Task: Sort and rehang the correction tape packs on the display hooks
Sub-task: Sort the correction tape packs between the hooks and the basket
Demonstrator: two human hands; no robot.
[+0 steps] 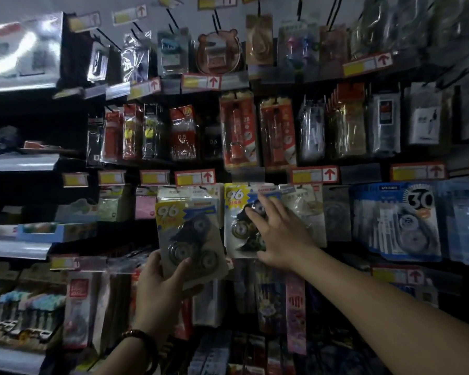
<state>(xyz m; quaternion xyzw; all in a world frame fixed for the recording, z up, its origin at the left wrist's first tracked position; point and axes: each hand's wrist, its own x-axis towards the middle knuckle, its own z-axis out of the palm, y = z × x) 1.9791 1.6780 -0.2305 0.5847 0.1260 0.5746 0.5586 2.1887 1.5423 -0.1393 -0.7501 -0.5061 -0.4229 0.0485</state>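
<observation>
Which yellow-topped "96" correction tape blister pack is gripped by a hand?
The tilted left pack, gripped at its bottom by the left hand; the right hand only touches the upright right pack.

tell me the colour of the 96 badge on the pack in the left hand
Yellow, with pale numerals. The 96 badge shows best in the head view.

In dim light our left hand (pixel 160 288) grips a loose 96 pack (pixel 184 231) by its lower edge, while our right hand (pixel 279 234) lies with spread fingers on what seems a matching hanging 96 pack (pixel 236 197), just beside it.
</observation>
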